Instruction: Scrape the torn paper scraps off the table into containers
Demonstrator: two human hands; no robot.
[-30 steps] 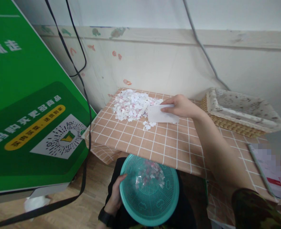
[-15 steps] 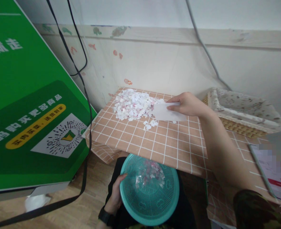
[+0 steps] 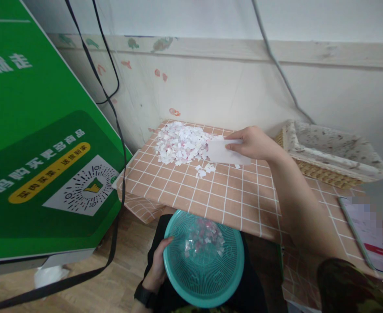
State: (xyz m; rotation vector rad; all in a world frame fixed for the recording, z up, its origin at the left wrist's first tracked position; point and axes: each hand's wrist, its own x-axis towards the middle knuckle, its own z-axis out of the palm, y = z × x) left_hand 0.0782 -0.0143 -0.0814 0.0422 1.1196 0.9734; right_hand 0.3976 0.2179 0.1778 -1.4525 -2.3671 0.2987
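Note:
My right hand (image 3: 250,142) pinches a flat white card (image 3: 226,153), thumb on its face, at the right edge of a heap of small white and pinkish paper scraps (image 3: 181,143). A few loose scraps (image 3: 205,169) lie in front of the heap. On my lap, tucked against the table edge, rests a teal plastic basket (image 3: 204,278) with slotted sides. My left hand (image 3: 160,263) grips its left rim, the thumb over the edge and the other fingers hidden below. Inside the basket are small pinkish, shiny pieces (image 3: 206,239).
The table wears a brown checked cloth (image 3: 178,189). A lined wicker basket (image 3: 333,152) stands at the right, by the wall. Nearer me lies a flat dark-edged tablet-like object (image 3: 364,234). A green sign (image 3: 48,130) fills the left, with a black strap (image 3: 118,226) hanging before it.
My right hand and the card have shifted slightly left, toward the paper heap. The left hand and the teal basket stay where they were.

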